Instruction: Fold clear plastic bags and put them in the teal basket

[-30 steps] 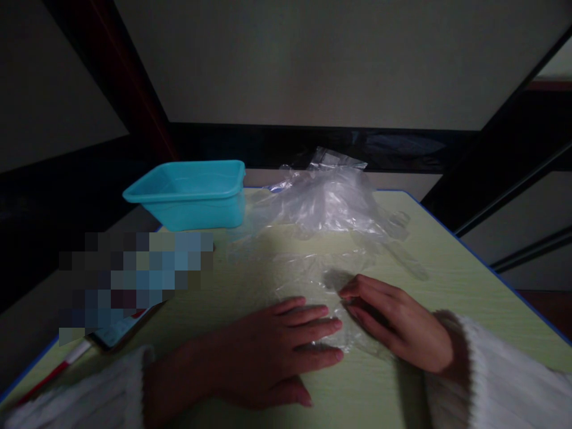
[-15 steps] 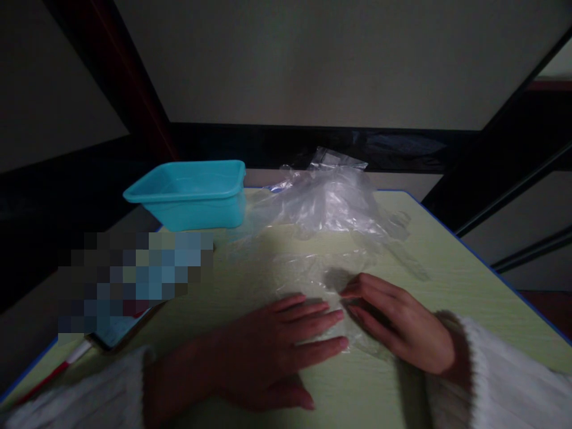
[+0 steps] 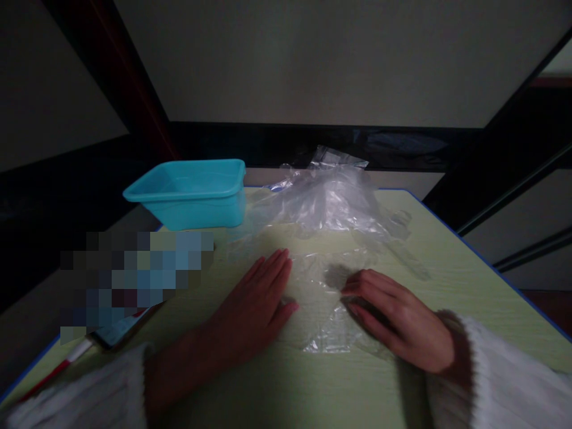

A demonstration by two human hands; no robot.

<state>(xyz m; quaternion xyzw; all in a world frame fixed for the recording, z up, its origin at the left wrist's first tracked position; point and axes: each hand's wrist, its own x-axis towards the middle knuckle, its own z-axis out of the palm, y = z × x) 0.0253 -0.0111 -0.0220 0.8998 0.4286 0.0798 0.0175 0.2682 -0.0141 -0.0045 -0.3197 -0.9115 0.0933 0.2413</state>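
nearest us we see a left sleeve (image 3: 89,390) and a right sleeve (image 3: 509,375), both white and ribbed, reaching in from the bottom corners. a red and white stick (image 3: 49,378) lies by the left sleeve, and just past its white end we find a phone (image 3: 114,333), mostly hidden by blurred squares. in the middle the left hand (image 3: 257,307) is laid out flat, palm down, its fingers straight and side by side and its thumb a little apart, at the left edge of a thin piece of clear plastic (image 3: 328,333). that plastic lies creased on the table (image 3: 469,310), between the two hands. the right hand (image 3: 397,322) is at its right side, fingers bent and thumb beneath them; we cannot tell whether the tips are clamped on the film or only resting on it. further off we see a loose heap of clear plastic (image 3: 330,199), crumpled and shiny, with a finger-shaped strip reaching toward the right. to its left, near the far edge of the table, stands a blue tub (image 3: 196,208), with thin film by its right side. a small clear packet (image 3: 337,157) sticks up behind the heap. beyond the table we make out a dark band (image 3: 268,143) and, above it, a grey panel (image 3: 304,65).
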